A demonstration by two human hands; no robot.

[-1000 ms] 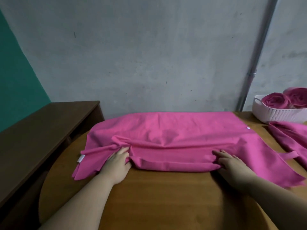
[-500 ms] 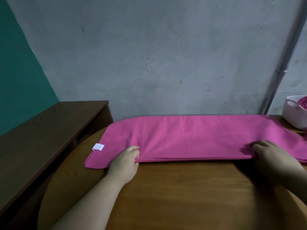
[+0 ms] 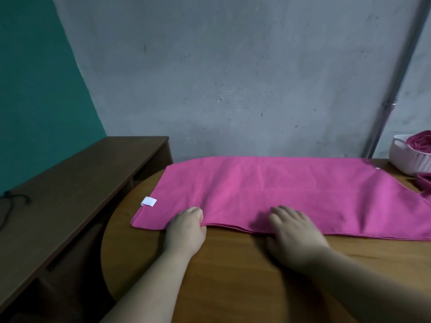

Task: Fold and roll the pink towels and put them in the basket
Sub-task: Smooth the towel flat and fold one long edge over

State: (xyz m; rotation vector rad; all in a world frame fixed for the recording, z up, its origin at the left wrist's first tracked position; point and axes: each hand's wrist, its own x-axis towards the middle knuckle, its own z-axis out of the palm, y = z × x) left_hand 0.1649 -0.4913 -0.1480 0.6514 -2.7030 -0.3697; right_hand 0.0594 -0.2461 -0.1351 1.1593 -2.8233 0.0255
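I am gripping the near edge of the folded pink cloth towel (image 3: 268,190), lying across the round wooden table (image 3: 233,276), with the curled fingers of my left hand (image 3: 186,229), while my right hand (image 3: 293,234) is pressing on it with fingers straight and slightly spread.

Round wooden table (image 3: 233,280) against a rough grey concrete wall (image 3: 233,78), with a grey metal pipe (image 3: 396,89) running up that wall behind the table's right side. Left of the table is a long dark-brown low shelf unit (image 3: 81,183) with a black cable (image 3: 14,199) on top, teal wall (image 3: 35,89) behind it. Light dim, even.
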